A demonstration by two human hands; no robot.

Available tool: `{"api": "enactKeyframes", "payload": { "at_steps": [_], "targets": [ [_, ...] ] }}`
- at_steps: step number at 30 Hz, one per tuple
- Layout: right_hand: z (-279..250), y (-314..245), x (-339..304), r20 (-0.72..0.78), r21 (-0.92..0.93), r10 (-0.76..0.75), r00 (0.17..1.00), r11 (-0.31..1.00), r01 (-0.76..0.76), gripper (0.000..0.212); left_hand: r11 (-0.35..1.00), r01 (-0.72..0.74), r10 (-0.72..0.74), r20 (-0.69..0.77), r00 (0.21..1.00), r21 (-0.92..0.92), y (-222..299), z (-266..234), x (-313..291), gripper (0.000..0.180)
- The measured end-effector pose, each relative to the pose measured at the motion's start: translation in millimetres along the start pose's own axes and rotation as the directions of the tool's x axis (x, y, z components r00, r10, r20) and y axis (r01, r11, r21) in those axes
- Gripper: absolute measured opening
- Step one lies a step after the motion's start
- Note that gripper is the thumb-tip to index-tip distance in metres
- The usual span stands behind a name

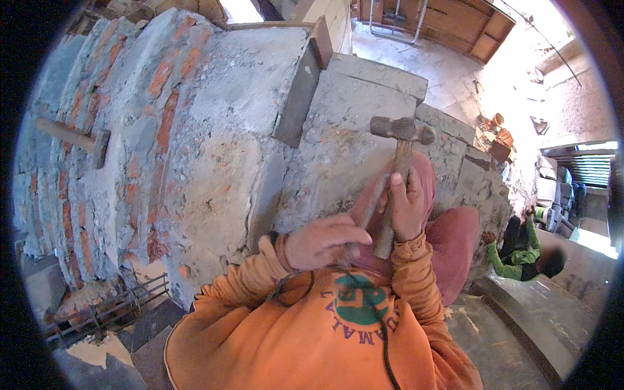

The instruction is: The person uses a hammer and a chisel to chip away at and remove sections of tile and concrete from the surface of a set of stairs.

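My right hand [407, 207] is closed round the wooden handle of a hammer [403, 129], whose dark metal head points away from me. A thin grey rod [372, 209] slants beside the handle, its upper part close to my right fingers; I cannot tell whether that hand grips it too. My left hand [322, 242] is slightly blurred, its fingers stretched out over the lower part of the rod, in front of my orange top. Under me is broken grey masonry [325, 156]. Another hammer [99, 148] with a wooden handle lies far left on the rough brickwork.
Exposed brick courses [159, 130] and rubble run down the left side. Steel bars [123, 302] stick out at lower left. A person in green [523, 250] sits at lower level on the right. Debris [497, 138] and a wooden panel [448, 26] are farther off.
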State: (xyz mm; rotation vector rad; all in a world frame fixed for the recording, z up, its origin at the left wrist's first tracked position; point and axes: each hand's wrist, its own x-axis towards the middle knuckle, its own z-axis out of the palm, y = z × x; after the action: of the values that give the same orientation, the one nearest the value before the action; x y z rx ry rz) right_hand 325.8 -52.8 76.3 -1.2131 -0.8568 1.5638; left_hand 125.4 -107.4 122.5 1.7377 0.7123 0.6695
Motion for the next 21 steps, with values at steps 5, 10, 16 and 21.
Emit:
{"api": "enactKeyframes", "payload": {
  "at_steps": [5,10,16,21],
  "targets": [
    [-6.9,5.4,-11.5,-0.056,-0.226,-0.181,0.982,0.960,0.164,0.035,0.882,0.206,0.137,-0.649,0.749,0.424,30.2,-64.5,-6.8,0.016],
    [-17.1,-10.3,-22.6,0.020,-0.532,-0.445,0.895,0.754,0.386,0.040,0.962,0.177,0.107,-0.884,0.454,0.208,15.3,-118.1,0.5,0.017],
    [5.7,-40.8,-48.9,-0.016,-0.321,-0.429,0.903,0.858,0.401,0.038,0.987,0.103,0.064,-0.895,0.441,0.121,-18.6,-168.0,25.2,0.026],
    [-13.0,-23.4,-51.7,0.090,-0.450,-0.474,0.876,0.765,0.461,0.040,0.970,0.200,0.018,-0.859,0.511,0.139,-22.4,-173.0,19.5,0.025]
  ]
}}
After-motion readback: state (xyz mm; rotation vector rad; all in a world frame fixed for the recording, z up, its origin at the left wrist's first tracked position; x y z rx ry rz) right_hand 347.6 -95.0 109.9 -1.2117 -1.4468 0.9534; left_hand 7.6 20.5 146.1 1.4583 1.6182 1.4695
